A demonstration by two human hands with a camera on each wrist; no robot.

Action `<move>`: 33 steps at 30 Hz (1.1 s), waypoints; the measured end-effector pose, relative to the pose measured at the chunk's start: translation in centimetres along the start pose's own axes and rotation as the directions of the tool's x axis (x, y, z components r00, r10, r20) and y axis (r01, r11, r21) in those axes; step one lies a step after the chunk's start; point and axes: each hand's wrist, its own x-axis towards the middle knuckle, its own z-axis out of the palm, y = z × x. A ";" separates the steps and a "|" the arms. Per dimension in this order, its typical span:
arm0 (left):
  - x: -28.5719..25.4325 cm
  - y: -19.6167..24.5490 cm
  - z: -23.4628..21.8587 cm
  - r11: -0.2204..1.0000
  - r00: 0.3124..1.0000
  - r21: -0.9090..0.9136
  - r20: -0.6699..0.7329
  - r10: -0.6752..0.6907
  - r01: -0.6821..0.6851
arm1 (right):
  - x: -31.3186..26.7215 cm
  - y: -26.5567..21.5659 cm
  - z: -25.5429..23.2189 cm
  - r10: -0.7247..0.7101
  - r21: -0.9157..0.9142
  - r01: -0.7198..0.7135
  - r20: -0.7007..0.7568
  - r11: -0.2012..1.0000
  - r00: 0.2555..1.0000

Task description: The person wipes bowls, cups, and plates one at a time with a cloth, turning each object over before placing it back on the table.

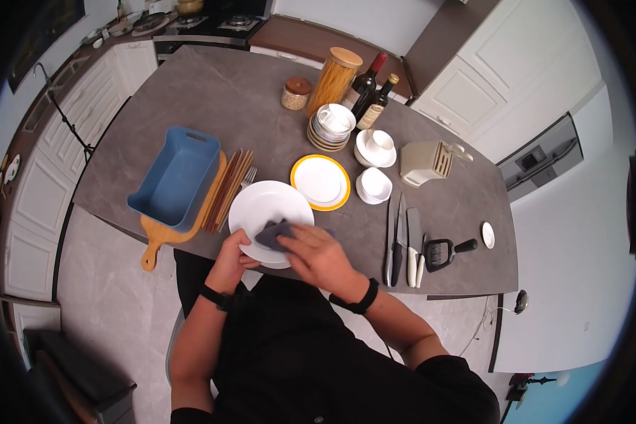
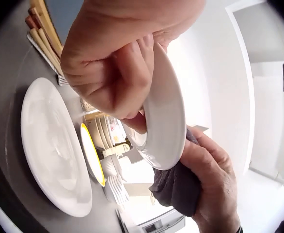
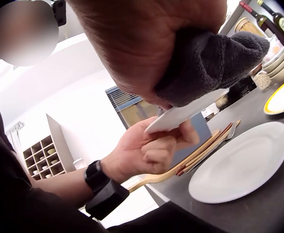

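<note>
My left hand [image 1: 230, 261] grips a small white plate [image 2: 167, 116] by its rim, thumb on one face and curled fingers behind. The plate is tilted and raised above the table. My right hand [image 1: 319, 256] holds a dark grey cloth [image 3: 212, 65] bunched against the plate, with part of the cloth sticking out past the fingers. Directly below lies a larger white oval-looking plate [image 2: 55, 145] on the grey table. Beyond it sits a white plate with a yellow rim [image 1: 321, 182].
Left are a blue bin [image 1: 177, 177], a wooden board [image 1: 152, 240], chopsticks [image 1: 230, 187] and a fork [image 1: 248, 177]. Stacked bowls [image 1: 374, 185] and bottles [image 1: 374, 106] stand behind. Several knives [image 1: 401, 240], a black slotted turner [image 1: 440, 254] and a knife block [image 1: 425, 164] are right.
</note>
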 end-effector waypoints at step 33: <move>-1.5 -0.5 2.7 0.931 0.934 0.349 -0.286 0.213 -0.105 | -0.6 2.4 -0.8 0.726 0.858 -0.399 0.495 -0.323 0.477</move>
